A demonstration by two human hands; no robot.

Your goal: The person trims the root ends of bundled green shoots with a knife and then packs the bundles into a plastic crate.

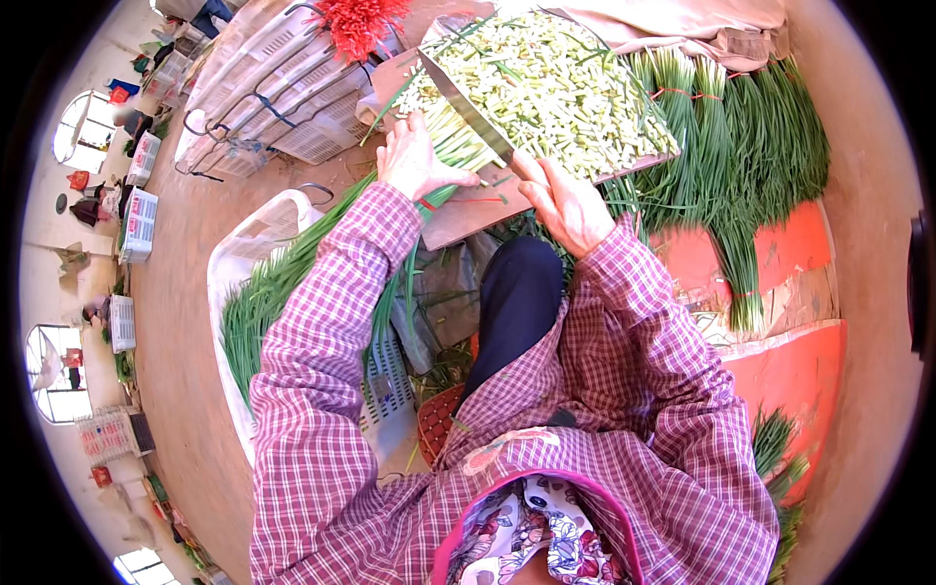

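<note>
My left hand [414, 161] presses down on a bundle of garlic chives [450, 136], its fingers wrapped over the pale stalks. The long green leaves trail toward me into a white basket. In my right hand [573, 207] is a large knife [466, 105], gripped by the handle, its blade slanting away and left beside the stalks. Both hands are over the cutting board [458, 224]. Short chopped chive pieces [575, 93] cover most of the board's far part. A thin red tie [429, 205] lies on the board's near edge by my left wrist.
Left of my knees stands the white basket [216, 292]. Tied bundles of uncut chives [717, 146] lie to the right on a red surface [780, 361]. Wrapped crates [312, 127] with a heap of red ties [361, 24] are at the far left. Brownish cloth [682, 19] lies behind the board.
</note>
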